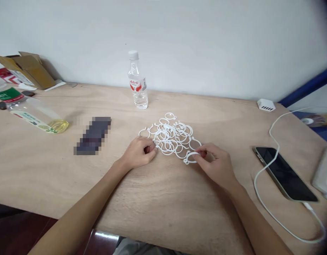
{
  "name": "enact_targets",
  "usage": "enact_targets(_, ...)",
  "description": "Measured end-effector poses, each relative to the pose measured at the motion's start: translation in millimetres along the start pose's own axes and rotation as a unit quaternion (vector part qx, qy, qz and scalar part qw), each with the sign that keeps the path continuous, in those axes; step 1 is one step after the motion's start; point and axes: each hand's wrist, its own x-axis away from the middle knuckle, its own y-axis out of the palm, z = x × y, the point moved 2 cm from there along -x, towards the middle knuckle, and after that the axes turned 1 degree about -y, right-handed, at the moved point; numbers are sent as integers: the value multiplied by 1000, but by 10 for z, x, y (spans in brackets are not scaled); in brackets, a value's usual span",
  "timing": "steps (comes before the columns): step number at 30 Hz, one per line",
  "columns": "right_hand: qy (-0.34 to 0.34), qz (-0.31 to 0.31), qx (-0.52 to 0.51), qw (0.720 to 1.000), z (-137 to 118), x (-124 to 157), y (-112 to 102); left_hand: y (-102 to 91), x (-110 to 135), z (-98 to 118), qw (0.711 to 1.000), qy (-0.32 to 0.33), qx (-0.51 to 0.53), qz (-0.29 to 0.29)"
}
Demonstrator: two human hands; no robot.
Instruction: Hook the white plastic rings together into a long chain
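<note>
Several white plastic curtain rings (166, 136), some with small eyelets, lie in a loose pile at the middle of the wooden table (163, 198). At the pile's left edge rests my left hand (139, 150), its fingers curled in against the rings; whether it grips one is hidden. My right hand (215, 161) is closed at the near right side of the pile. Between its thumb and fingers it pinches a white curtain ring (189, 157), whose eyelet end points left.
Behind the pile stands a clear water bottle (137, 83). To the left are a pixelated dark object (93, 136), an oil-coloured bottle (38, 117) lying tilted and a cardboard box (33, 71). A phone (288, 173) with a white cable (261, 203) and a white charger (266, 105) lie right.
</note>
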Motion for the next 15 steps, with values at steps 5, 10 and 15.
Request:
enact_targets(5,138,-8,-139,981,-34,-6,-11,-7,8,-7,1000,-5,7,18)
enact_targets(10,188,-50,-253,948,-179,43,127,-16,27,-10,997,31,5,65)
enact_targets(15,113,-20,-161,980,-279,153,250,42,90,195,985,112,15,127)
